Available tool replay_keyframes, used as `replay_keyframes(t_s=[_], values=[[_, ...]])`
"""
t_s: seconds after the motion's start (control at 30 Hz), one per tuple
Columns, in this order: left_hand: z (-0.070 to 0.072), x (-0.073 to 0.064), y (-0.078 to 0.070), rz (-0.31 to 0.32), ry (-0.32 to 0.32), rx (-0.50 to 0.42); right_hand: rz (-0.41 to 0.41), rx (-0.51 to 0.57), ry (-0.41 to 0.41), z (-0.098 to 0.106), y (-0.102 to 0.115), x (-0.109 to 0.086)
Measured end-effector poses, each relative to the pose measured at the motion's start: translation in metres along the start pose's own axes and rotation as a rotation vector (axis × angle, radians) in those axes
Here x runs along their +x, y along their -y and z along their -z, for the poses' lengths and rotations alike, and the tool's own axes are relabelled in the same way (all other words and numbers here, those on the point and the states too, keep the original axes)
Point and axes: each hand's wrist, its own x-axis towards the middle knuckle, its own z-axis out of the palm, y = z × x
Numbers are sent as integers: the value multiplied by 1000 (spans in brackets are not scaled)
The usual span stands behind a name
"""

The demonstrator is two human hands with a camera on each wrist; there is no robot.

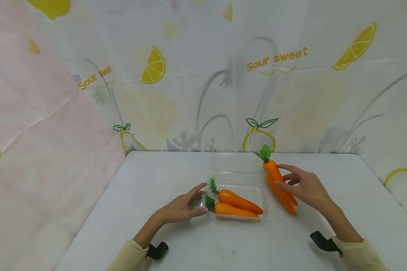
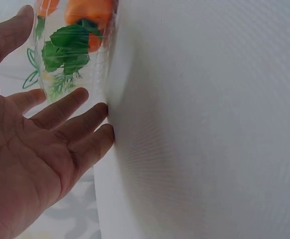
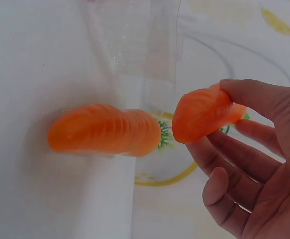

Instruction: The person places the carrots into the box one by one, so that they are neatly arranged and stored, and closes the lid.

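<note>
A clear plastic box [image 1: 239, 190] with its lid folded back holds two orange carrots, one at the back [image 1: 239, 201] and one at the front [image 1: 235, 210]. Their green tops point toward my left hand [image 1: 179, 207]. That hand stands beside the box's left end, thumb and fingers spread around the corner, palm bare in the left wrist view. To the right of the box, my right hand [image 1: 306, 188] pinches a carrot [image 3: 202, 113] between thumb and fingers, above the table. Beneath it lies another carrot [image 3: 105, 130] on the tabletop, its leafy end toward the back.
The white table [image 1: 156, 169] ends at a hanging cloth [image 1: 190, 109] printed with lemons, along the back and sides. The open clear lid [image 1: 237, 162] extends behind the box. A black camera mount [image 1: 325, 242] juts from each wrist.
</note>
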Motion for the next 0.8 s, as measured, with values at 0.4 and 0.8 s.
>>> replay_keyframes(t_s=[0.4, 0.8], values=[[1, 0, -1, 0, 8, -6, 56, 79, 25, -14, 12, 14], [1, 0, 0, 1, 10, -12, 76, 143, 62, -27, 23, 23]])
